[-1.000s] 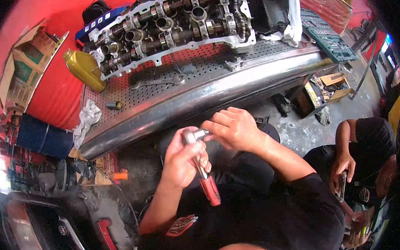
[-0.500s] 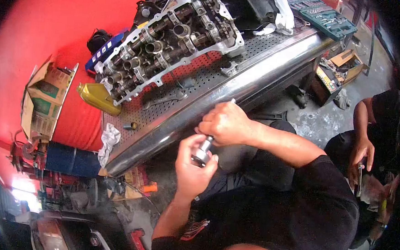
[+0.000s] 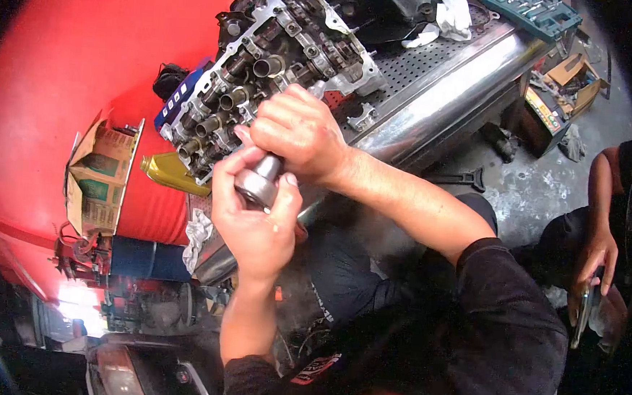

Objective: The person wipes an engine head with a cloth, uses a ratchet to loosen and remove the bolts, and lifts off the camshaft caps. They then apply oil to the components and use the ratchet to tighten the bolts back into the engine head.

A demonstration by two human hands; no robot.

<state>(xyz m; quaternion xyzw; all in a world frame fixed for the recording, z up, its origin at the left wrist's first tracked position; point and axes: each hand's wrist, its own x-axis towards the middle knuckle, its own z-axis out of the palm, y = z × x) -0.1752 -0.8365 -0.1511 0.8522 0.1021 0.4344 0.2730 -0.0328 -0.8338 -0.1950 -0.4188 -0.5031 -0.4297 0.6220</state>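
My right hand (image 3: pixel 299 135) is closed in a fist around the upper part of a round-headed steel tool (image 3: pixel 257 184), hiding most of its shaft. The tool's wide, shiny head and tapered neck show below the fist. My left hand (image 3: pixel 256 237) curls its thumb and fingers around that head from beneath. Behind both hands, a cylinder head (image 3: pixel 312 51) with exposed camshafts and round bores lies on the perforated metal bench. The right fist overlaps its near edge in this view.
A bracket-like metal part (image 3: pixel 362 118) lies on the bench (image 3: pixel 438 85). A gold oil bottle (image 3: pixel 173 171), cardboard box (image 3: pixel 104 177) and white rag (image 3: pixel 198 235) are at left. A teal socket case (image 3: pixel 533 12) is at top right. Another person's hand (image 3: pixel 598 262) holds something at far right.
Both hands have moved up and to the left with the steel tool, from in front of the bench edge to overlapping the cylinder head. The view has also shifted somewhat.
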